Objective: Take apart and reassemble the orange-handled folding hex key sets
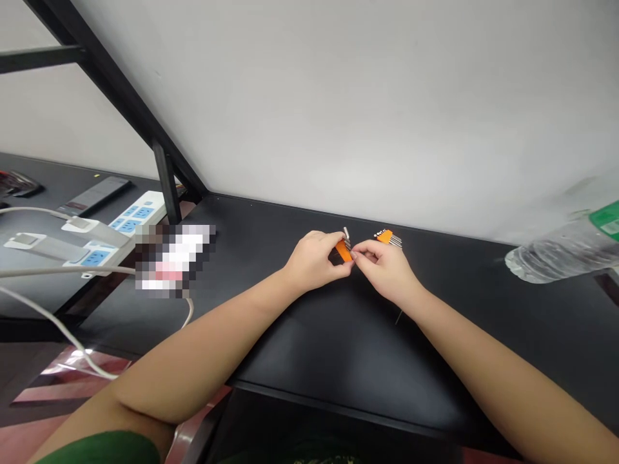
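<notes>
Both my hands meet over a black table (309, 348) near the white wall. My left hand (314, 261) is closed around a small orange holder (343, 251) with metal hex keys sticking up from it. My right hand (384, 267) pinches at the same holder's right side with thumb and forefinger. Just behind my right hand lies a second orange holder (388, 237) with a row of metal hex keys fanned out to the right. A thin dark key (398, 317) lies on the table beside my right wrist.
A clear plastic water bottle (561, 248) with a green label lies at the right edge. To the left stand a white and blue power strip (120, 232) with plugs and cables, a black diagonal frame strut (167, 187), and a blurred-out patch.
</notes>
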Tool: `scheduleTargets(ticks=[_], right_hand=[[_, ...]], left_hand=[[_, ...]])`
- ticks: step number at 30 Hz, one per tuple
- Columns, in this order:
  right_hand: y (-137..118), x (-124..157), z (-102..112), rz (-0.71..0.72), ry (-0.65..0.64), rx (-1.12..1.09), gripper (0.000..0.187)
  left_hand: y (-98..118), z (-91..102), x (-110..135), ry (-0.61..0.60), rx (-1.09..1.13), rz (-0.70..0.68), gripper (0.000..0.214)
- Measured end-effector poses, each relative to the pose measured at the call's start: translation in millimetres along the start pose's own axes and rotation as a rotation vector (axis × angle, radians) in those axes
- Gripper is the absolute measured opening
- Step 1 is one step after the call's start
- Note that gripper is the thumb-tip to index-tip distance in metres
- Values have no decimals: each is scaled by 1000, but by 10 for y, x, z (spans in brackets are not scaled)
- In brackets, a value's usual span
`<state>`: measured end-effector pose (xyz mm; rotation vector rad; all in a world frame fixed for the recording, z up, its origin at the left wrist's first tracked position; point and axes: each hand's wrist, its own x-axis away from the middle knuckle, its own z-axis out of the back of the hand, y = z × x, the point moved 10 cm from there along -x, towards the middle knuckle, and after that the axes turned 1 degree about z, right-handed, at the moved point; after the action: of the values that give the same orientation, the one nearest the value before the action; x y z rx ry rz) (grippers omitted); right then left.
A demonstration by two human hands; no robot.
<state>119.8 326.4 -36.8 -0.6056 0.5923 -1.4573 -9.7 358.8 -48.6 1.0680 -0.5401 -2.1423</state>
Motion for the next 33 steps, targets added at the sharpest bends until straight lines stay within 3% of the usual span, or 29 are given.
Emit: scheduleTargets(ticks=[4, 7, 15, 24, 30, 32, 33], right_hand=[[-149, 17, 34, 181, 61, 157, 11], [-176, 19, 53, 216, 63, 183, 8], [-13, -31, 55, 35, 3, 118, 14], [39, -14, 14, 13, 44, 161, 12], [183, -108, 358, -40, 141, 118, 18], [318, -158, 419, -120, 85, 101, 18], [382, -179, 379, -155, -1, 115, 16]], left_hand=[[-24, -31, 4, -34, -7, 20, 32], [-36, -60, 5, -64, -21, 26, 30], [27, -81, 2, -70, -67, -4, 26], [47, -145, 3, -123, -182, 33, 23], [-24, -121, -10, -143, -153, 40, 30], [-66, -121, -17, -170, -162, 51, 26], [-83, -120, -21, -179, -160, 57, 24]])
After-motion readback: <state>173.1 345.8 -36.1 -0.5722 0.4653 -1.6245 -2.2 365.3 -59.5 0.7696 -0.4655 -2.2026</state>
